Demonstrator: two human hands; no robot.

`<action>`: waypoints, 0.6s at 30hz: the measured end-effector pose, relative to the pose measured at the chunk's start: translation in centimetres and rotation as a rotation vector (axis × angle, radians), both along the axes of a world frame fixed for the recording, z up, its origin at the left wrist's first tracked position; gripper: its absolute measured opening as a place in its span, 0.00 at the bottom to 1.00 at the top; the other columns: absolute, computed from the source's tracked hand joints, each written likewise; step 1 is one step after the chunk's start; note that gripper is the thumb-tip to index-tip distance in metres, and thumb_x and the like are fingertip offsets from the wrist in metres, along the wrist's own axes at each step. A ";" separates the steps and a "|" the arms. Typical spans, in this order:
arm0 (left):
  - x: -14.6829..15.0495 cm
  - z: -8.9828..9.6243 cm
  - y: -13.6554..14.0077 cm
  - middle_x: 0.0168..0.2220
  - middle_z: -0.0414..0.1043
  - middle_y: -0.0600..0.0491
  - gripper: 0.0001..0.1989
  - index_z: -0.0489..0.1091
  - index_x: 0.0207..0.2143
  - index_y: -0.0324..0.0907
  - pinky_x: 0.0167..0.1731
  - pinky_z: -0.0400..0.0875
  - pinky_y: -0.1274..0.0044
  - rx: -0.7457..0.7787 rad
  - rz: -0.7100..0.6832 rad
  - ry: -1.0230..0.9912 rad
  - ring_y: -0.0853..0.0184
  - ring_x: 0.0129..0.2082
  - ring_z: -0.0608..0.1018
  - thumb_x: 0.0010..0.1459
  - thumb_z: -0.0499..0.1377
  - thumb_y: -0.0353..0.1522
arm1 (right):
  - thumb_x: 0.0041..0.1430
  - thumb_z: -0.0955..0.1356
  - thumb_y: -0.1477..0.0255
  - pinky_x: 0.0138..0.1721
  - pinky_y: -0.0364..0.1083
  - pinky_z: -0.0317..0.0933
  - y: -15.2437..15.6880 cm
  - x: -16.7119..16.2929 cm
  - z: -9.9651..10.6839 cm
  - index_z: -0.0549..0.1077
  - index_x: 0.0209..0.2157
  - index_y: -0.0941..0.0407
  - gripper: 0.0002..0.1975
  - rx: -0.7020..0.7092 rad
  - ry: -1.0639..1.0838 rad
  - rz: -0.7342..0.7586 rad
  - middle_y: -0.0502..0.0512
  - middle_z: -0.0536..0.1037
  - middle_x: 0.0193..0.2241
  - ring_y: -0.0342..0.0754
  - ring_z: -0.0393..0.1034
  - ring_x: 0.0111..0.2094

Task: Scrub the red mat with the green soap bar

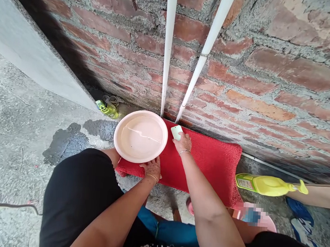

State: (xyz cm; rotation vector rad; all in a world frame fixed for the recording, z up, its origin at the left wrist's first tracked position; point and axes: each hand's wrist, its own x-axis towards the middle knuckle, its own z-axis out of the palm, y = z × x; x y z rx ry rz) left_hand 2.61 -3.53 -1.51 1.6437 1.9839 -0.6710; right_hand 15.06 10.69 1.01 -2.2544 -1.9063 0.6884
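Observation:
My right hand (pixel 184 143) is closed round a pale green, flat, rounded block (pixel 176 132) with a small dark spot at its far end; its exact kind is unclear. Both are over a red textured cloth (pixel 207 156) spread on a low bench-like support. My left hand (pixel 152 169) rests on the near edge of this cloth, fingers stretched out, fingertips by the rim of a pale pink basin (pixel 118 147). Shallow water appears to lie inside the basin, which stands at the cloth's left end.
A brick wall (pixel 147 44) with two white pipes (pixel 169 53) rises behind. A yellow bottle (pixel 270 186) lies in view at right, near blue slippers (pixel 301 217) and a pink tub (pixel 270 222). A green-yellow bottle (pixel 107 109) is left of the basin, near wet concrete.

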 end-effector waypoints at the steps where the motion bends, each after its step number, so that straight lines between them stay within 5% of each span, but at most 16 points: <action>1: 0.0 0.0 0.0 0.63 0.47 0.34 0.60 0.41 0.65 0.48 0.43 0.58 0.41 0.004 -0.002 0.002 0.36 0.59 0.54 0.32 0.70 0.41 | 0.48 0.69 0.59 0.44 0.47 0.54 0.4 0.1 -0.2 0.67 0.50 0.47 0.26 -0.009 -0.024 0.026 0.56 0.65 0.45 0.52 0.62 0.44; 6: 0.0 0.0 -0.1 0.62 0.48 0.33 0.59 0.43 0.65 0.47 0.43 0.58 0.41 0.026 -0.006 -0.013 0.36 0.58 0.55 0.33 0.70 0.42 | 0.47 0.71 0.61 0.45 0.48 0.54 -0.2 8.6 -0.4 0.68 0.50 0.48 0.26 0.011 -0.123 -0.099 0.56 0.66 0.45 0.51 0.62 0.44; 12: -0.1 0.3 -0.3 0.62 0.49 0.34 0.60 0.42 0.65 0.46 0.44 0.58 0.43 0.048 -0.004 -0.006 0.38 0.58 0.55 0.33 0.70 0.41 | 0.46 0.71 0.58 0.43 0.52 0.58 -4.3 21.0 1.1 0.66 0.51 0.54 0.31 -0.085 -0.196 -0.786 0.65 0.65 0.48 0.57 0.63 0.46; 15: -0.1 0.1 -0.3 0.62 0.49 0.33 0.59 0.42 0.65 0.45 0.43 0.59 0.43 0.061 -0.012 0.008 0.38 0.57 0.57 0.33 0.70 0.41 | 0.45 0.71 0.58 0.44 0.51 0.57 -4.9 20.5 1.1 0.66 0.51 0.56 0.31 -0.013 -0.164 -0.777 0.64 0.66 0.46 0.56 0.64 0.45; 18: 0.0 -0.1 -0.3 0.62 0.48 0.32 0.60 0.42 0.65 0.45 0.42 0.60 0.43 0.064 -0.013 0.034 0.39 0.57 0.58 0.33 0.70 0.42 | 0.47 0.70 0.58 0.45 0.48 0.55 -3.9 15.4 0.4 0.67 0.50 0.55 0.29 0.089 -0.070 -0.495 0.59 0.67 0.43 0.52 0.63 0.44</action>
